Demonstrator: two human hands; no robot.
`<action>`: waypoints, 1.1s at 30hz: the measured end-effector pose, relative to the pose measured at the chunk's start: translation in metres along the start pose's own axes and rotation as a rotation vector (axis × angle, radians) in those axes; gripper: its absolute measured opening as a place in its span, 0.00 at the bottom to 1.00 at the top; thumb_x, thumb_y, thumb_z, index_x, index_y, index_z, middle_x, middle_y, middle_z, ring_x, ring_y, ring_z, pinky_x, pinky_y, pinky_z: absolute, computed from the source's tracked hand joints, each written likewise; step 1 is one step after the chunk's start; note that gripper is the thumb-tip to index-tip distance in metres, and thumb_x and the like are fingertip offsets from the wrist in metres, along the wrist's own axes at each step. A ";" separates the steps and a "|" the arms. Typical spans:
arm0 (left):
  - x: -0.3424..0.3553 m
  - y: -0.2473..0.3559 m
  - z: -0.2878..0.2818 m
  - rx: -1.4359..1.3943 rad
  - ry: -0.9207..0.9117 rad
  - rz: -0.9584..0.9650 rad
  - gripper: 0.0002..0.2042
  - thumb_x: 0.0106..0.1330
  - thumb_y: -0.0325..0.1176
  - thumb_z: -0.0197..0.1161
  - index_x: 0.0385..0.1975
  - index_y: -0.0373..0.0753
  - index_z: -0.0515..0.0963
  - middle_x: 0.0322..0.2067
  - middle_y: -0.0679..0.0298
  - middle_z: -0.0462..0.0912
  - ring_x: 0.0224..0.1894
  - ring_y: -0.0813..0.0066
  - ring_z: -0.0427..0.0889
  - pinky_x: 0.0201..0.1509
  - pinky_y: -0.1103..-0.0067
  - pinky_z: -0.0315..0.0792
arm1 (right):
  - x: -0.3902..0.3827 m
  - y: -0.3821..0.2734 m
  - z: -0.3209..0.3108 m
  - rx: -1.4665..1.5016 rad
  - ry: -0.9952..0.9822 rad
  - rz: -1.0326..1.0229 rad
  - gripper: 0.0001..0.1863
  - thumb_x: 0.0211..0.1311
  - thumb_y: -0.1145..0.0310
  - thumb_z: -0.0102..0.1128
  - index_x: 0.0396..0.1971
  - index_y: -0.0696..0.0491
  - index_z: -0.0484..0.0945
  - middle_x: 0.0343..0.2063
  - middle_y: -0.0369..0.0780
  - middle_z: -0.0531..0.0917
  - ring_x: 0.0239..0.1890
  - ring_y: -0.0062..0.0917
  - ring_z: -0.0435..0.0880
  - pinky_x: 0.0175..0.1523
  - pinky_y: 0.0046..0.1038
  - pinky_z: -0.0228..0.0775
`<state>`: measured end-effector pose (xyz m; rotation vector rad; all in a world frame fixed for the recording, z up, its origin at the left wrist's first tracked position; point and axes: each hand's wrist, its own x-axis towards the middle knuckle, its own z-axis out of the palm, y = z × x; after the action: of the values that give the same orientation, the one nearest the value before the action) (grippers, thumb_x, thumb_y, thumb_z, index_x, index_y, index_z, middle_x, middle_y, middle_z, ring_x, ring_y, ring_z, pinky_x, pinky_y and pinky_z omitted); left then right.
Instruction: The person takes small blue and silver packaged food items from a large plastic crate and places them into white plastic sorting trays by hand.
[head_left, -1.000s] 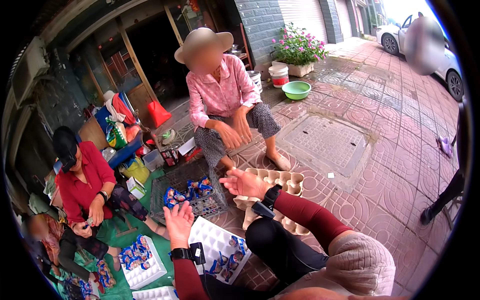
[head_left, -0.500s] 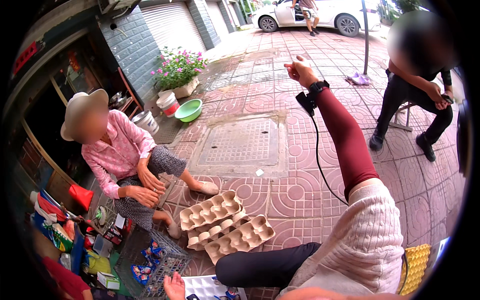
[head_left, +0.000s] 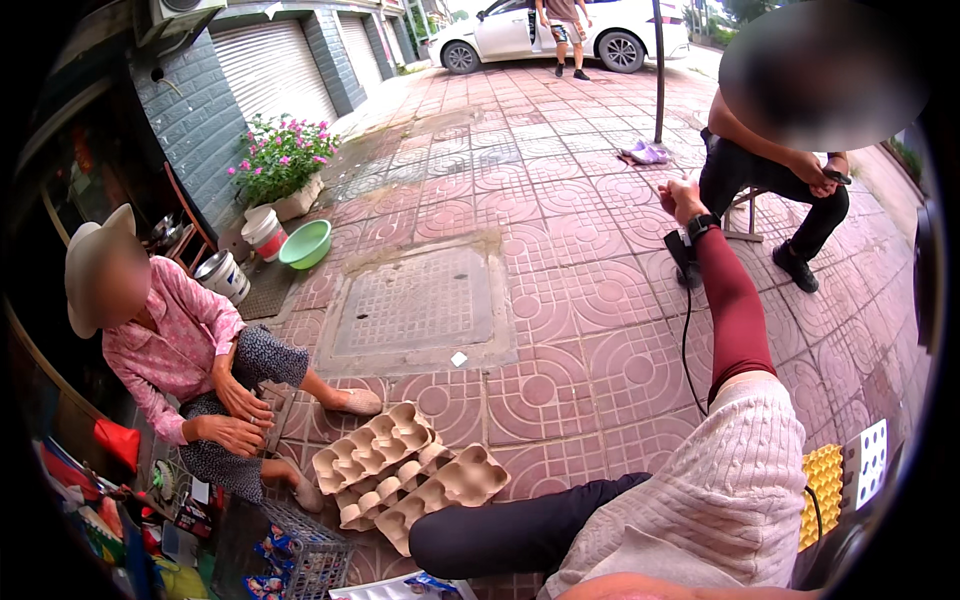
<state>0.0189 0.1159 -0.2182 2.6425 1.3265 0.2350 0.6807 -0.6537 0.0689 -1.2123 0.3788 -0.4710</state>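
Observation:
My right arm, in a maroon sleeve below a cream knitted one, reaches out far to the right. At its end my right hand (head_left: 683,201) is raised with the fingers curled in, and nothing shows in it. A black band with a small black device (head_left: 680,250) and cable sits at the wrist. My left hand is out of view. Beside my knee lie brown molded egg-carton trays (head_left: 470,478), stacked askew on the paving. A white tray (head_left: 370,592) with blue packets shows at the lower edge, next to a grey plastic crate (head_left: 320,550) holding more blue packets.
A person in a pink shirt (head_left: 190,290) sits at left, hands on the knees. Another person (head_left: 770,190) sits at right holding a phone. Behind are a green basin (head_left: 305,245), buckets, a flower planter (head_left: 295,199), a pole and a white car. A yellow tray (head_left: 822,490) stands at lower right.
The view has swung right, so the scene shifts left. My right hand has moved right and lower, toward the seated person. My left hand has left the view.

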 end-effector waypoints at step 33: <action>0.010 0.070 -0.017 -1.533 -0.176 -0.745 0.04 0.55 0.33 0.54 0.27 0.43 0.70 0.20 0.66 0.75 0.18 0.78 0.72 0.21 0.83 0.67 | -0.066 0.041 0.103 -0.598 -0.493 0.131 0.32 0.52 0.73 0.43 0.58 0.51 0.43 0.25 0.42 0.75 0.21 0.23 0.75 0.23 0.26 0.68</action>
<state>0.0753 0.0848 -0.1849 0.8445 1.1574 0.5647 0.6844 -0.5245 0.0638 -1.8130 0.1708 0.0791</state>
